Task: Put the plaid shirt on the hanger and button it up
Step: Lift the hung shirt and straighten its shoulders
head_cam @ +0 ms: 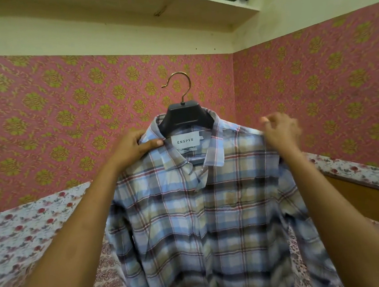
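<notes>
The plaid shirt [205, 211] is hanging on the dark hanger [184, 115], held up in the air before the patterned wall [40, 112]; the hook [179, 86] is catching on nothing. The collar is lying open and the top of the placket looks unfastened. Risk, in my judgement: the only firm support is coming from the left hand [132, 147], so a loosened grip could be dropping shirt and hanger together onto the floral bedding [17, 231]. That hand is clenching the collar and shoulder. The right hand [280, 131] is blurred, fingers pinching the opposite shoulder seam. Both arms are reaching forward and upward.
</notes>
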